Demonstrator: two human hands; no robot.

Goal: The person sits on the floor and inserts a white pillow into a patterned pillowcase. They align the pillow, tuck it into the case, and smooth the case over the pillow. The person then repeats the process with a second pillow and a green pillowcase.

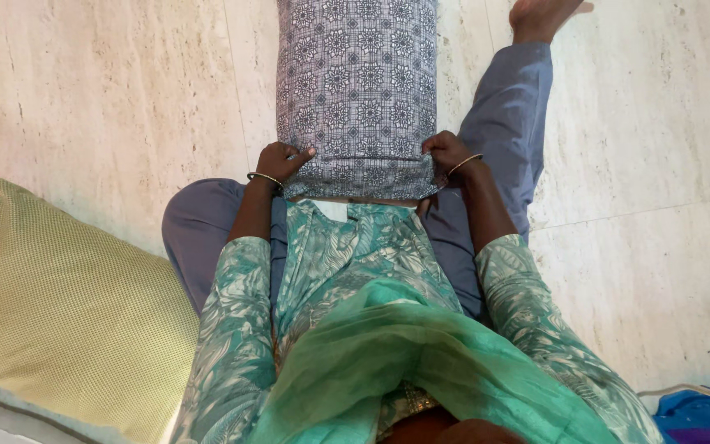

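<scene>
A: Pale stone floor (108,99) forms the background. State the left-side items.

B: Yellow-green cushion (59,312) lies at lower left, apart from the hands. Grey patterned pillow (357,82), printed with a repeating tile motif, lies lengthwise on the lap, extending toward the bare foot (540,16).

A: Hand positions?

B: Left hand (281,160) is closed on the pillow's near left corner, fingers curled over the cover. Right hand (445,154) pinches the near right corner. Both wrists carry bangles, elbows bent outward.
</scene>
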